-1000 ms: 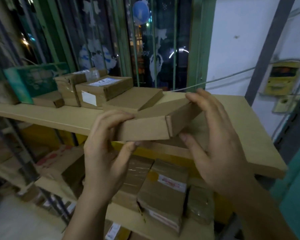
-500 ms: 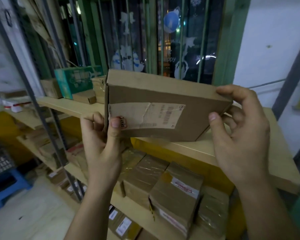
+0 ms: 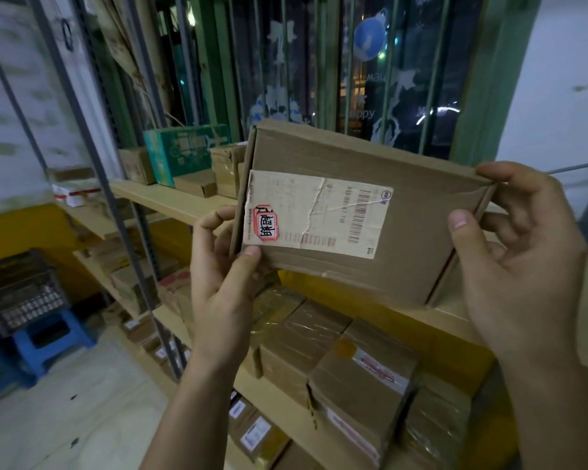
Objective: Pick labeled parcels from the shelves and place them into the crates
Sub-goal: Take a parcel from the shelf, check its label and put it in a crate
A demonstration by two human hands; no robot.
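Pinching a flat labeled parcel [image 3: 416,266] by its short ends, left hand [image 3: 218,286] at nine o'clock, right hand [image 3: 520,269] at three, long axis level; dark crate [image 3: 21,290] sits at eight o'clock, nearer the left.

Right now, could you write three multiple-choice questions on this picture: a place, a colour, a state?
1. The black crate stands: A on the floor; B on the blue stool; C on a chair.
2. The printed box on the upper shelf is: A red; B white; C green.
3. The parcel is: A held by the left hand and right hand, label facing the camera; B lying on a table; C held by one hand.
Answers: 1 B, it rests on the stool. 2 C, its sides are green. 3 A, each hand grips one end.
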